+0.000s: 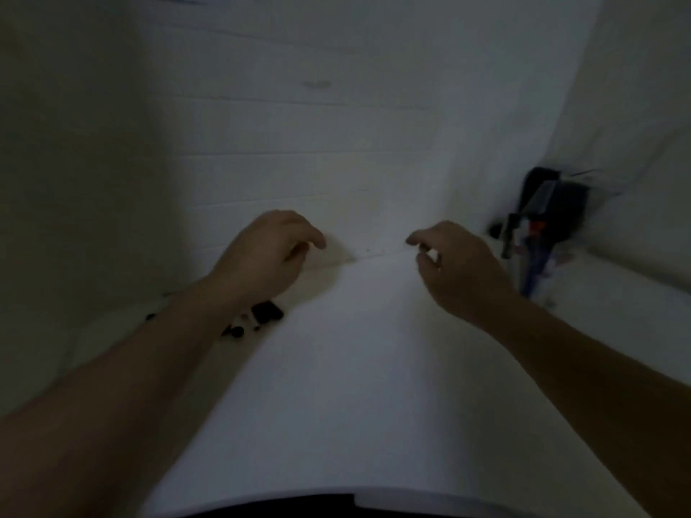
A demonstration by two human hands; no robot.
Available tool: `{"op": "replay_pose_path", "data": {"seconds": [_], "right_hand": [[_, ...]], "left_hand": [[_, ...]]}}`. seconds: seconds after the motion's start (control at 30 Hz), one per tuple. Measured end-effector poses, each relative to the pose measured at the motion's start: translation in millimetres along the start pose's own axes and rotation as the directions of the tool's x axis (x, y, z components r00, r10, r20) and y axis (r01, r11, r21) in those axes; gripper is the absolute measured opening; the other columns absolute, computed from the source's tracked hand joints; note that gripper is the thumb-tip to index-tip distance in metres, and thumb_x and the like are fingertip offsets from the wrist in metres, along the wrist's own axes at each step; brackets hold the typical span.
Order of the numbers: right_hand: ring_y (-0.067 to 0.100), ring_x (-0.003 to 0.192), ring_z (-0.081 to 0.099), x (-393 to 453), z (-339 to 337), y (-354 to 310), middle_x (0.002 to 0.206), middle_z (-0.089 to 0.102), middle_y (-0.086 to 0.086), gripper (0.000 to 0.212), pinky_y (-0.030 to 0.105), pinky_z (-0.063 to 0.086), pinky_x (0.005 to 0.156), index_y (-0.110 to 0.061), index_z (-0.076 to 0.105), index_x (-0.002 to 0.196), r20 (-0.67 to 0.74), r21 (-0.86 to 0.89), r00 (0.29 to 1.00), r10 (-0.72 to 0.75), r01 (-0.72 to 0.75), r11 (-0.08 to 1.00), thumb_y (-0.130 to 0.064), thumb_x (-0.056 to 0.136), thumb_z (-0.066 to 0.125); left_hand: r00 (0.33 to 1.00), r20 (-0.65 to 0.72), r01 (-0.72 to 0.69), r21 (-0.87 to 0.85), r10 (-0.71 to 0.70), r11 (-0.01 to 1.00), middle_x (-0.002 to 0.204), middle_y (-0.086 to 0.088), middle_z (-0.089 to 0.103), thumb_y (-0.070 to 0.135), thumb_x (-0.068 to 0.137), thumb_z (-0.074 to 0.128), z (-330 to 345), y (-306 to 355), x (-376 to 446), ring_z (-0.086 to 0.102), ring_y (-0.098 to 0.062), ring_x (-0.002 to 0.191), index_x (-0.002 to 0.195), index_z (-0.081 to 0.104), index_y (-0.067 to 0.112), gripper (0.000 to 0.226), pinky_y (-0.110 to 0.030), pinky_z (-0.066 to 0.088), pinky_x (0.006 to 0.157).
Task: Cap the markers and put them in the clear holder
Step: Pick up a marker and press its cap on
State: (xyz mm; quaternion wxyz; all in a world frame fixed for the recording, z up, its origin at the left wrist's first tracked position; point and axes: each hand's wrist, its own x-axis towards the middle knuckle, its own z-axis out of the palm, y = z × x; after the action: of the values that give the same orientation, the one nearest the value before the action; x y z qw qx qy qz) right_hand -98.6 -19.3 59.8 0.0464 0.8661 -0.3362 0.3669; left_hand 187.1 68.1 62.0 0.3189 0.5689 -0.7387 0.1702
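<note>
Dim light, frame blurred. White table runs from me to a white wall marked with faint horizontal lines; a second white surface closes the right side.

Left to right:

Small dark objects lie on the table beside my left forearm, under the wrist. One is a larger rounded black piece, the others are small black bits. Too blurred to say whether these are marker caps.

My left hand hovers above the table near the wall, palm down, fingers loosely curled, thumb toward the right. Nothing is held in it.

My right hand hovers at about the same height, well apart from the left, fingers bent loosely with the tips pointing left. It holds nothing that I can see.

Holder stands far right, where table meets the side surface, just beyond my right hand. It reads as a dark cluster: black mass at the top, greyish sticks, an orange spot, a blue shaft reaching down toward the table. Individual markers and caps cannot be told apart.
</note>
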Motion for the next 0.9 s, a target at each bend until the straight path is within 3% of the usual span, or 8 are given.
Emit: {"op": "replay_pose_path", "data": {"seconds": [0.1, 0.17, 0.27, 0.43, 0.57, 0.77, 0.9], "right_hand": [[0.021, 0.09, 0.063, 6.2, 44.1, -53.5, 0.106, 0.07, 0.007, 0.027, 0.026, 0.046, 0.084, -0.013, 0.071, 0.115, 0.114, 0.135, 0.983, -0.144, 0.128, 0.983, -0.014, 0.089, 0.062], [0.018, 0.103, 0.062, 11.9, 67.8, -86.9, 0.119, 0.068, 0.004, 0.03, 0.026, 0.046, 0.094, -0.017, 0.068, 0.123, 0.227, 0.235, 0.961, -0.156, 0.101, 0.967, -0.02, 0.095, 0.06], [0.022, 0.113, 0.059, 22.8, 95.8, -123.4, 0.128, 0.063, 0.006, 0.031, 0.036, 0.047, 0.1, -0.02, 0.066, 0.127, 0.372, 0.289, 0.914, -0.16, 0.05, 0.956, -0.022, 0.099, 0.053], [0.025, 0.098, 0.063, 35.9, 121.7, -137.4, 0.111, 0.068, 0.009, 0.036, 0.032, 0.051, 0.083, -0.019, 0.075, 0.112, 0.549, 0.266, 0.815, -0.185, 0.04, 0.963, -0.004, 0.093, 0.048], [0.029, 0.102, 0.063, 39.5, 124.9, -134.9, 0.116, 0.068, 0.013, 0.034, 0.032, 0.049, 0.087, -0.011, 0.071, 0.12, 0.549, 0.208, 0.827, -0.119, 0.003, 0.978, -0.004, 0.096, 0.047], [0.028, 0.089, 0.063, 35.4, 133.7, -136.4, 0.101, 0.066, 0.012, 0.021, 0.028, 0.044, 0.067, -0.011, 0.07, 0.107, 0.503, 0.109, 0.862, -0.062, 0.008, 0.994, -0.017, 0.092, 0.055], [0.028, 0.086, 0.059, 26.7, 117.1, -111.8, 0.094, 0.058, 0.008, 0.015, 0.028, 0.037, 0.066, -0.015, 0.059, 0.106, 0.469, 0.04, 0.883, -0.023, 0.005, 0.999, -0.014, 0.093, 0.053]], "left_hand": [[0.962, -0.093, 0.262, 0.046, -0.257, 0.964, 0.113, -0.002, 0.068, 0.001, 0.09, 0.054, -22.7, -41.2, -24.1, 0.06, -0.023, 0.106, 0.104, 0.074, 0.022, 0.032, -0.023, 0.039, 0.089], [0.912, -0.144, 0.389, 0.013, -0.383, 0.921, 0.114, -0.002, 0.066, 0.001, 0.09, 0.051, -27.1, -53.8, -35.1, 0.059, -0.021, 0.107, 0.105, 0.074, 0.021, 0.034, -0.024, 0.041, 0.092], [0.895, -0.119, 0.431, -0.024, -0.431, 0.902, 0.112, -0.001, 0.064, 0.001, 0.088, 0.051, -24.5, -53.9, -47.1, 0.059, -0.018, 0.105, 0.104, 0.072, 0.024, 0.035, -0.03, 0.047, 0.094], [0.878, -0.057, 0.475, -0.008, -0.474, 0.88, 0.109, 0.004, 0.063, 0.0, 0.078, 0.05, -19.7, -51.0, -51.4, 0.057, -0.015, 0.103, 0.105, 0.072, 0.028, 0.044, -0.029, 0.048, 0.086], [0.859, -0.058, 0.507, -0.028, -0.508, 0.861, 0.106, 0.007, 0.063, -0.001, 0.077, 0.05, -20.6, -48.7, -47.8, 0.058, -0.014, 0.098, 0.104, 0.072, 0.029, 0.045, -0.03, 0.048, 0.08], [0.862, 0.006, 0.506, -0.03, -0.506, 0.862, 0.103, 0.004, 0.063, 0.002, 0.08, 0.051, -17.7, -44.9, -49.8, 0.058, -0.02, 0.098, 0.099, 0.071, 0.031, 0.04, -0.039, 0.052, 0.086], [0.859, 0.15, 0.499, -0.035, -0.489, 0.866, 0.101, 0.007, 0.064, 0.012, 0.084, 0.052, -19.4, -42.3, -51.3, 0.058, -0.018, 0.097, 0.097, 0.07, 0.036, 0.033, -0.039, 0.052, 0.086]]}}
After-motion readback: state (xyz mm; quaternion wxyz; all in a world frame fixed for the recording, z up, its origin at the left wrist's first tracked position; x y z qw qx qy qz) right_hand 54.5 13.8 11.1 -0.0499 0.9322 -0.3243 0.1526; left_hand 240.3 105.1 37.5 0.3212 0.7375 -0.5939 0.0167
